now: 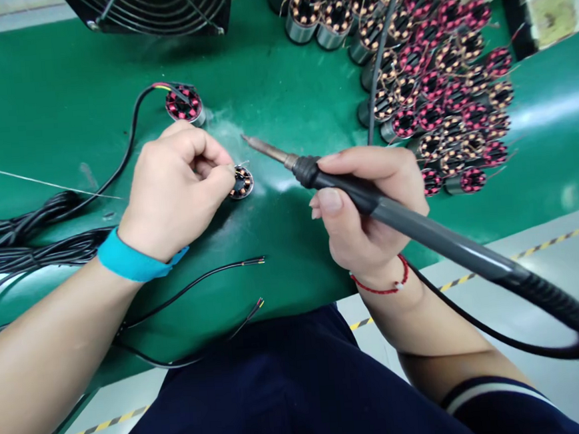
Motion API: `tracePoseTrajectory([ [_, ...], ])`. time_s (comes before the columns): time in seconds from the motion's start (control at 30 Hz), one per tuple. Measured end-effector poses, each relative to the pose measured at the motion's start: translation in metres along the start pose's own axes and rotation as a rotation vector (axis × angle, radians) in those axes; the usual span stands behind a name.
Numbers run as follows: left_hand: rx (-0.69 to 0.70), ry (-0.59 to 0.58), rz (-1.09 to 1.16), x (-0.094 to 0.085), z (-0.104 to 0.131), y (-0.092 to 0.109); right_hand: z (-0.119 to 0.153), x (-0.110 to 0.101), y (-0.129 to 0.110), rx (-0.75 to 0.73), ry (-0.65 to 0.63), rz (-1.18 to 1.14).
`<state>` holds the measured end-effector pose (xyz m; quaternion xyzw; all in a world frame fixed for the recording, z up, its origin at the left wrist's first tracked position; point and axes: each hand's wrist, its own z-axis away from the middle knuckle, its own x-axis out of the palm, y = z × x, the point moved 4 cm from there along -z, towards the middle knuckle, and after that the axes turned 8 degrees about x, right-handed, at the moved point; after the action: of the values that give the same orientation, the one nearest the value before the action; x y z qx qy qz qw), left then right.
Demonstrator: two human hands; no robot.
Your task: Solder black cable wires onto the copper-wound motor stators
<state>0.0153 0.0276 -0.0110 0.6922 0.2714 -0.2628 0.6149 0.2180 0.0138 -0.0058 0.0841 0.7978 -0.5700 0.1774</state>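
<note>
Green surface (298, 263) below, our left hand (174, 182) pinches at the copper-wound stator (241, 182) lying on it, exact hold hidden, our right (372, 244) grips the soldering iron (441, 237): soldering, we judge, next needing steady tip contact.

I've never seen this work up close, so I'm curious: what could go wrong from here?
If the soldering iron in the right hand is hot, its bare tip could burn the left hand, which is close by at the small copper-wound part. The black cord seen across the standing wound parts might knock some over if it swings.
</note>
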Motion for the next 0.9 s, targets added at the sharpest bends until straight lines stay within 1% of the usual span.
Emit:
tracePoseTrajectory([
  [0.07, 0.002, -0.002, 0.001, 0.000, 0.000, 0.000, -0.002, 0.003, 0.002, -0.001, -0.012, 0.005],
  [0.13, 0.007, 0.002, 0.005, 0.000, 0.000, 0.000, -0.006, 0.008, 0.005, 0.016, -0.062, 0.009],
  [0.27, 0.008, -0.009, 0.007, 0.000, 0.000, -0.001, -0.018, 0.020, 0.002, 0.047, -0.274, 0.005],
  [0.33, 0.017, -0.013, 0.007, 0.000, 0.000, -0.001, -0.026, 0.024, -0.003, 0.042, -0.370, 0.064],
  [0.4, 0.019, -0.012, 0.008, 0.000, -0.001, -0.001, -0.034, 0.029, -0.008, 0.031, -0.441, 0.143],
  [0.47, 0.009, -0.005, 0.006, 0.000, -0.001, -0.002, -0.041, 0.034, -0.009, 0.032, -0.486, 0.191],
  [0.6, 0.011, 0.005, 0.001, 0.000, 0.000, -0.002, -0.046, 0.048, -0.001, 0.078, -0.465, 0.170],
  [0.73, 0.031, -0.011, -0.009, 0.001, 0.000, -0.002, -0.043, 0.060, 0.012, 0.138, -0.444, 0.067],
  [0.8, 0.022, -0.014, 0.000, 0.001, 0.000, -0.003, -0.042, 0.063, 0.016, 0.143, -0.439, 0.024],
  [0.9, 0.002, -0.047, 0.058, -0.001, 0.002, -0.006, -0.043, 0.061, 0.021, 0.147, -0.428, -0.010],
])
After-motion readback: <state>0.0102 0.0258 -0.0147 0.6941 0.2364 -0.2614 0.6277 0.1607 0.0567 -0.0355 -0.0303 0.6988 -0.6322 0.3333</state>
